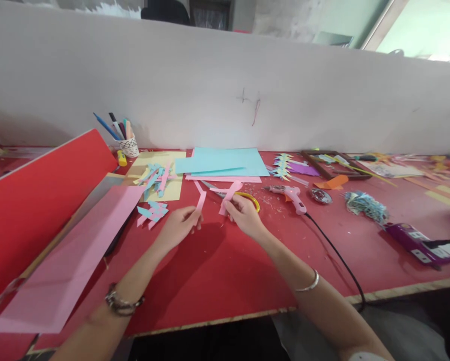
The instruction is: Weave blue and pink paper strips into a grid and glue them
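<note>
My left hand (185,221) pinches a narrow pink paper strip (201,198) that bends near its top. In my right hand (243,214), pinched between thumb and fingers, is a pink paper piece (230,194) with a rounded, looped end. Both hands are raised over the middle of the red table (210,281), a little apart. Just behind the right hand lies a pair of scissors with yellow handles (253,199), partly hidden by the paper and fingers. Small pink and blue paper cuttings (153,213) lie left of my left hand.
Blue paper sheets (221,161) lie at the back. A pink glue gun (290,195) with a black cord rests to the right, near a purple power strip (416,240). A large pink sheet (70,255) and a pen cup (129,146) are on the left.
</note>
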The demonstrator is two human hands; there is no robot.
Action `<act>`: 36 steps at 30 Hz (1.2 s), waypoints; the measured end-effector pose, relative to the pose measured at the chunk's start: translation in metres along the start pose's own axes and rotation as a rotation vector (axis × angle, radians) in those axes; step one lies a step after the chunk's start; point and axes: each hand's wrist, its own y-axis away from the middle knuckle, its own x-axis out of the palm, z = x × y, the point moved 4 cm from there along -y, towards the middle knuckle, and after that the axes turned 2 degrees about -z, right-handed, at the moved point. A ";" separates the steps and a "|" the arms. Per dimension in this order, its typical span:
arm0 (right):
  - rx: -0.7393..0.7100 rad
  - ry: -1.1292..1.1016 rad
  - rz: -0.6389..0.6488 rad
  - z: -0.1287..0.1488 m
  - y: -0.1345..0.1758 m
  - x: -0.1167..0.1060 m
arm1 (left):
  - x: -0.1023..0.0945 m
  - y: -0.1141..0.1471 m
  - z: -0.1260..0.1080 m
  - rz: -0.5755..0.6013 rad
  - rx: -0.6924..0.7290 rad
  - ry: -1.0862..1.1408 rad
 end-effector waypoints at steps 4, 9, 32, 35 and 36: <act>-0.067 0.100 0.056 0.024 0.000 -0.016 | -0.024 0.007 0.007 -0.106 0.007 -0.304; -0.166 0.103 0.427 0.061 0.011 -0.019 | -0.017 0.005 -0.015 -0.054 0.261 -0.334; 0.257 -0.137 0.549 -0.005 0.029 0.019 | 0.043 -0.015 -0.001 0.111 -0.395 1.134; 0.280 -0.101 0.576 -0.007 0.034 0.023 | 0.041 -0.008 -0.007 0.148 -0.396 1.235; 0.274 -0.089 0.582 -0.008 0.034 0.022 | 0.042 -0.006 -0.009 0.173 -0.384 1.235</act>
